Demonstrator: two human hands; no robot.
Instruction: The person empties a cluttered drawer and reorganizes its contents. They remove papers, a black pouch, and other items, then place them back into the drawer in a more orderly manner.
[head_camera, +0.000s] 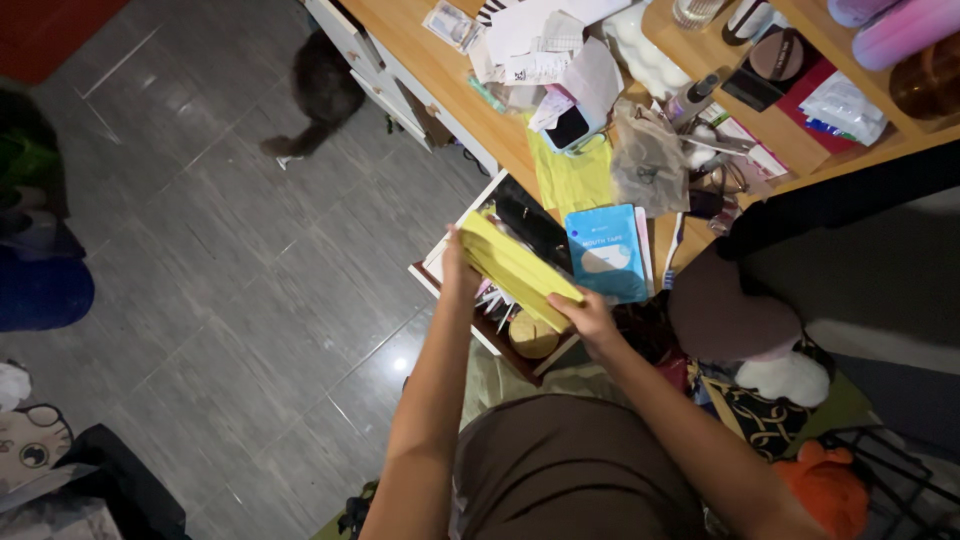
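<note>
a: head view, hands first. state of each?

b: left hand (458, 268) is closed on the far end of a yellow folded cloth (515, 268), thumb side toward the camera. right hand (590, 318) pinches the near end of the same cloth, fingers curled under its edge. the cloth is held tilted, clear of any surface.

a: location of the cloth relative to the furniture?

b: it hangs above an open drawer (470, 318) that projects from a wooden desk (430, 65). just beside it, to the right, a blue packet (606, 252) stands among the drawer contents, with a black flat item (532, 225) behind. a second yellow cloth (572, 178) lies on the desk edge farther back.

a: step in hand?

b: judged from grip and position: the cloth is being handled over the drawer. whether it is going in or coming out cannot be told.

a: requirement for the next move?

b: the drawer looks crowded. any lowering calls for a free gap and a level cloth, both ends kept gripped. a dark animal (322, 88) stands on the floor, well apart.
</note>
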